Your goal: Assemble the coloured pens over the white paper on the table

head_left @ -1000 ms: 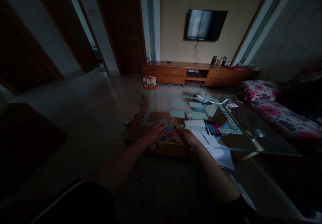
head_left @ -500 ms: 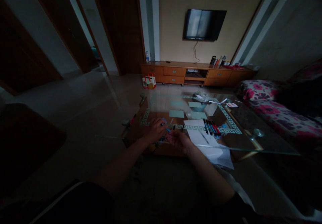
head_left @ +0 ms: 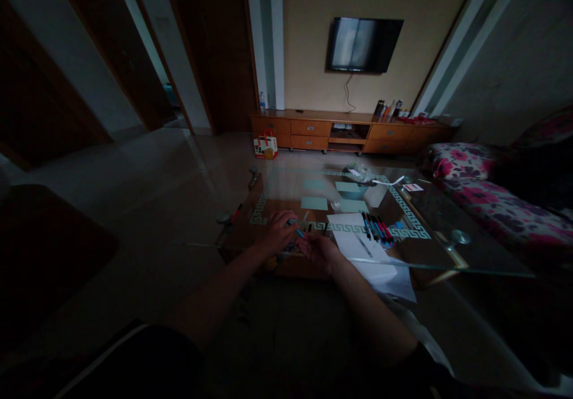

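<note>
I see both hands low over the near edge of the glass table (head_left: 416, 249), close together. The left hand (head_left: 276, 233) lies with fingers curled, and a small blue pen-like thing (head_left: 297, 230) sticks out from its fingertips toward 3 o'clock; the grip looks closed on it, but the room is dark and I cannot tell this for sure. The right hand (head_left: 320, 248) is just beside it, at 4 o'clock from the left hand, palm partly turned up, fingers half bent; I cannot tell if this grip holds something.

At 3 o'clock from the hands lies a white paper sheet (head_left: 358, 241), which hangs over the near table edge. A row of coloured pens (head_left: 377, 229) lies on its far right part, side by side. At 12 o'clock from the hands there are pale green cards (head_left: 314, 203) flat on the glass. Farther, at 1 o'clock, a small basket (head_left: 356, 191) stands. A red pen (head_left: 236, 213) lies at 10 o'clock, near the left table corner.
</note>
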Available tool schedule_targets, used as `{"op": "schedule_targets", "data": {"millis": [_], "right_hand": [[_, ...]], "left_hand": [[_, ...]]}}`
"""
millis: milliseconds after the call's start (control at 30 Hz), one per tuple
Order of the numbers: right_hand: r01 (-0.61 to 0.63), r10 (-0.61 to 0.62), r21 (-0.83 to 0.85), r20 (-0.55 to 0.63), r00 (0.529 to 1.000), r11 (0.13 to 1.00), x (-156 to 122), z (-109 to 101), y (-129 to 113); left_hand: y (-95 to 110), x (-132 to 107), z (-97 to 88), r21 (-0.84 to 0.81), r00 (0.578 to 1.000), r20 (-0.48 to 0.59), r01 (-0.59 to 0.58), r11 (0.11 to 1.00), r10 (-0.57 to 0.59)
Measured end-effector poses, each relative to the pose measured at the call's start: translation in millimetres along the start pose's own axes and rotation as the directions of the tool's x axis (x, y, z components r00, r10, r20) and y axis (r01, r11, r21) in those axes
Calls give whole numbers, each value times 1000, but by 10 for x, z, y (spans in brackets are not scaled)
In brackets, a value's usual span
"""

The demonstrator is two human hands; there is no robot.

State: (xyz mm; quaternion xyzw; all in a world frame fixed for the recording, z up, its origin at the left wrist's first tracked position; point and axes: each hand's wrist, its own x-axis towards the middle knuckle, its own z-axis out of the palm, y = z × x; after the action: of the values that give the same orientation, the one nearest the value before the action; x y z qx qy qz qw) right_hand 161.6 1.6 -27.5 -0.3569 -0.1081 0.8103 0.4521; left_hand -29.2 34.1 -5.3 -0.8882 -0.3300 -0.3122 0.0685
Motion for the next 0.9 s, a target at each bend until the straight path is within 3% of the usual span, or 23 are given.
{"op": "schedule_targets", "data": {"millis": [333, 633, 900], "right_hand": [[52, -47, 35, -120, 992, 998, 21, -88, -70], [120, -112, 28, -207, 972, 992, -89, -170, -176], [146, -124, 38, -344, 931, 989, -233, -126, -243]], "left_hand": [[2, -23, 34, 26, 986, 124, 112, 993, -114], [24, -2, 313, -66, 935, 267, 261, 963, -235], [115, 77, 436, -75, 927, 306, 252, 965, -218]]}}
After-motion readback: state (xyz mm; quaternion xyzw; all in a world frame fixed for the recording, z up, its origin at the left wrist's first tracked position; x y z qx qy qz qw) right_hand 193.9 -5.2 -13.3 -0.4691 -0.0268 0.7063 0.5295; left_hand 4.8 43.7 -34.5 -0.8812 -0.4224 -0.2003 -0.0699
